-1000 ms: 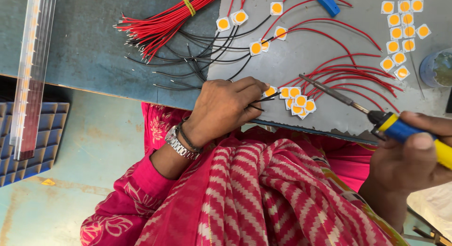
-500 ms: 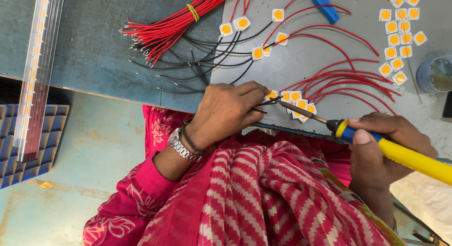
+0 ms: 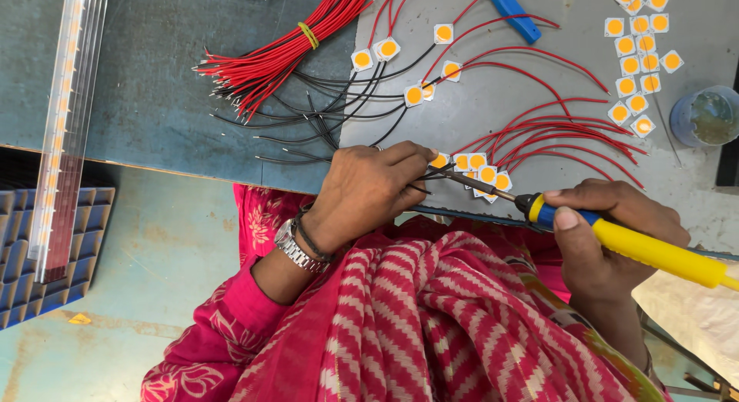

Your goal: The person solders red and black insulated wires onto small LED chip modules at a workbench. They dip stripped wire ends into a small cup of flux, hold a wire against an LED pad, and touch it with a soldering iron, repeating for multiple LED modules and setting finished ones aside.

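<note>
My left hand (image 3: 369,190) pinches a thin black wire against a small square LED chip (image 3: 440,160) at the near edge of the grey work plate (image 3: 539,86). My right hand (image 3: 608,233) grips a yellow and blue soldering iron (image 3: 639,244); its metal tip (image 3: 462,179) rests at that chip, right by my left fingertips. A cluster of chips with red wires (image 3: 485,171) lies just beyond the tip.
A banded bundle of red wires (image 3: 285,52) and loose black wires (image 3: 323,110) lie at the back left. More square chips (image 3: 639,56), a blue tool (image 3: 508,13) and a blue cup (image 3: 704,117) sit to the right. A long clear strip (image 3: 65,125) and a blue tray (image 3: 46,248) lie at the left.
My right hand has brought the soldering iron in from the right, and its tip has come to the chip held at my left fingertips. My left hand has stayed put.
</note>
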`<state>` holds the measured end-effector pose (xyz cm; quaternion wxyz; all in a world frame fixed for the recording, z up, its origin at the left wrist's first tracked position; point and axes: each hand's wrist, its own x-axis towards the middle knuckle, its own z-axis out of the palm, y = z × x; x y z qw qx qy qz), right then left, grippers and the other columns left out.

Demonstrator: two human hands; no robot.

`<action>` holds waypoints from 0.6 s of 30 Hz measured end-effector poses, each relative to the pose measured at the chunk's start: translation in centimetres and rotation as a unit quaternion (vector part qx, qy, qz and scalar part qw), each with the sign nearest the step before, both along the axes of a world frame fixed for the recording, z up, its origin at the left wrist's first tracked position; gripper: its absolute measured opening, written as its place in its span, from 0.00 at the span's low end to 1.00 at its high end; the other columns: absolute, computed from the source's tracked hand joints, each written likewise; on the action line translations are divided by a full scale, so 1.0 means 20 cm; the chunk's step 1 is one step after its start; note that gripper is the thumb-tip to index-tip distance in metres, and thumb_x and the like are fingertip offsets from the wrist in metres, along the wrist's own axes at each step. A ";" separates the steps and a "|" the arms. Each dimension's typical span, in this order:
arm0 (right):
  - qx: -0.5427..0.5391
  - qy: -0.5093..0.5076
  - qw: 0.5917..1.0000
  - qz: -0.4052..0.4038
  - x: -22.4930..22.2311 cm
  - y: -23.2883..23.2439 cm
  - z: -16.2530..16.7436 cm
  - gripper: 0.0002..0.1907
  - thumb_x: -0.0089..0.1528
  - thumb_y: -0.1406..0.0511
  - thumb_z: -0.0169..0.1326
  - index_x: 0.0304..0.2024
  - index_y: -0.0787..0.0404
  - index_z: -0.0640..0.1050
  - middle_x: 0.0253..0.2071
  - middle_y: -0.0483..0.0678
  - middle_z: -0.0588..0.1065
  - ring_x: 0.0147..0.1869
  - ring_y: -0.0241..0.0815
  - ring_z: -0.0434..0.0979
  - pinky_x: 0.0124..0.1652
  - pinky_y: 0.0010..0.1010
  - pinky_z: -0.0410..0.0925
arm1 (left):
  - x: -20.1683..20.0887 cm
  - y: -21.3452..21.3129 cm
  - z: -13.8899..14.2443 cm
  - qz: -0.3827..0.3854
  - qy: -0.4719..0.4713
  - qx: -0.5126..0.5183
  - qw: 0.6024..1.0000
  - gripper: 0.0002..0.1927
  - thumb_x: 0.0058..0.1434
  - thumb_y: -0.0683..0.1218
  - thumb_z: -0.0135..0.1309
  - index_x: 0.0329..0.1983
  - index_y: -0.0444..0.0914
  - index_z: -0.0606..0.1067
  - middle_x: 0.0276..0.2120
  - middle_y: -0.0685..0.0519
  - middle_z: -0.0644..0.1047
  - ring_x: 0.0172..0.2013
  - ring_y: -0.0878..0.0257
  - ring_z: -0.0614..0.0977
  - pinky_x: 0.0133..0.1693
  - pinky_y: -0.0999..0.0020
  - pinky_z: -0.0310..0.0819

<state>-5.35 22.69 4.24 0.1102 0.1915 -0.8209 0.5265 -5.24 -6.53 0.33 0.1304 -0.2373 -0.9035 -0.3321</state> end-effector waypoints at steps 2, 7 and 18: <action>-0.002 -0.002 1.000 0.000 -0.01 -0.01 0.01 0.11 0.64 0.66 0.61 0.41 0.70 0.81 0.31 0.53 0.78 0.30 0.35 0.76 0.35 0.20 0.69 | 0.00 0.00 0.00 0.004 -0.001 0.003 1.000 0.14 0.55 0.47 0.65 0.42 0.40 0.77 0.46 0.58 0.81 0.29 0.56 0.82 0.32 0.60 0.75; 0.006 0.013 1.000 0.013 -0.01 -0.01 0.02 0.11 0.65 0.65 0.60 0.39 0.71 0.80 0.32 0.52 0.78 0.32 0.35 0.78 0.36 0.20 0.70 | 0.00 0.01 -0.01 0.006 0.002 -0.002 1.000 0.13 0.54 0.46 0.65 0.40 0.40 0.76 0.46 0.58 0.81 0.29 0.55 0.82 0.31 0.59 0.75; 0.004 0.021 1.000 0.000 0.00 0.01 0.03 0.12 0.67 0.65 0.62 0.40 0.71 0.81 0.34 0.52 0.79 0.33 0.36 0.78 0.38 0.20 0.71 | -0.01 0.01 0.00 -0.007 0.007 -0.018 1.000 0.11 0.56 0.44 0.62 0.41 0.39 0.76 0.44 0.58 0.79 0.29 0.55 0.81 0.30 0.58 0.74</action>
